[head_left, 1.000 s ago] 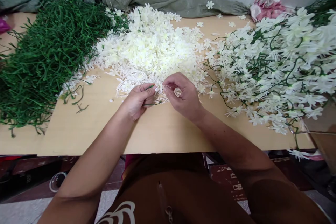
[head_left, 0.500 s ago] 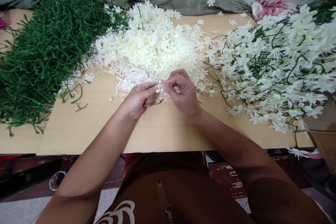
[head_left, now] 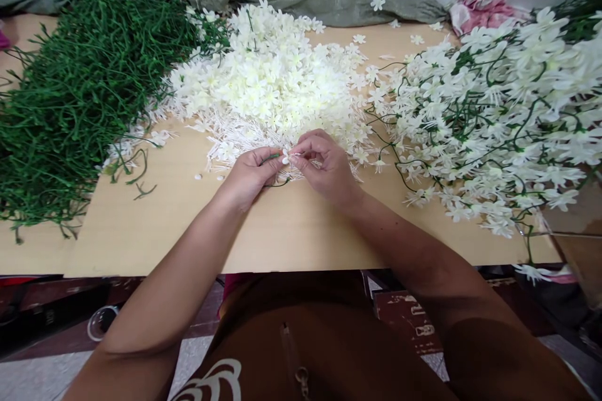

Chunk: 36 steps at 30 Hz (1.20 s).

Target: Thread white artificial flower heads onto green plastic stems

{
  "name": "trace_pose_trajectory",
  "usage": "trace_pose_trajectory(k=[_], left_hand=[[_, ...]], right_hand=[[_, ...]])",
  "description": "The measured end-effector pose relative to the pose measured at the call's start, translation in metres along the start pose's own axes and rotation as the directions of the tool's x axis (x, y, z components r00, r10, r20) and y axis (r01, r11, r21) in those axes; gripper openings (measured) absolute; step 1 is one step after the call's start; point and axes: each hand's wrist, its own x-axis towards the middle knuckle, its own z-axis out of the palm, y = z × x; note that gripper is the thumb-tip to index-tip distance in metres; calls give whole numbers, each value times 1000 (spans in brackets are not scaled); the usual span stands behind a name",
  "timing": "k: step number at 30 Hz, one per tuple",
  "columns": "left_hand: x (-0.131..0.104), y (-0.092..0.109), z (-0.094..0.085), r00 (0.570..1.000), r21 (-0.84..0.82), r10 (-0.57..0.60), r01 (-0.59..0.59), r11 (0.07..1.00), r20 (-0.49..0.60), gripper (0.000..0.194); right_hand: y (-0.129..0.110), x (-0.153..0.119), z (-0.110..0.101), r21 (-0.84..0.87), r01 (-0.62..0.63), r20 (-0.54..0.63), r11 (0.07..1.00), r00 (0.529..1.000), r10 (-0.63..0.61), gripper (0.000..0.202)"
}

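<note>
My left hand is closed in a pinch on a green stem, whose thin end sticks out below the fingers. At the stem's tip, between both hands, sits a small white flower. My right hand has thumb and forefinger pressed together against the flower's right side, with a thin pale piece showing at the fingertips. Just beyond the hands lie a pile of loose white blossoms and a heap of thin white sticks.
A big heap of green stems covers the table's left side. White flowers on stems are piled on the right. Grey-green cloth and a pink-white cloth lie along the back. The table's front edge runs near my body.
The fingers of my left hand have turned slightly, hiding more of the stem. My right hand has shifted a little down, still at the flower. The piles have not changed.
</note>
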Motion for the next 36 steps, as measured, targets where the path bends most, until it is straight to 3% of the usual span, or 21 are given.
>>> trace_pose_trajectory(k=[5,10,17,25,32,36], left_hand=[[3,-4,2,995,108,101,-100,989,-4,41],[2,-5,1,994,195,103,-108,975,32,41],[0,-4,-1,985,248,148,-167,954,94,38],[-2,-2,-2,981,267,143,-174,948,129,35],[-6,2,-2,974,117,141,-163,980,178,31],[-5,3,-3,972,75,96,-114,991,213,30]], right_hand=[[-3,-1,2,-19,-92,61,996,994,93,49],[-7,1,0,-121,-78,149,990,984,96,35],[-12,3,-6,-121,-178,216,977,956,201,36],[-7,6,-12,-55,-133,324,990,935,143,38],[-8,8,-15,-22,-88,216,996,972,91,46],[-10,7,-13,25,-91,222,996,972,83,43]])
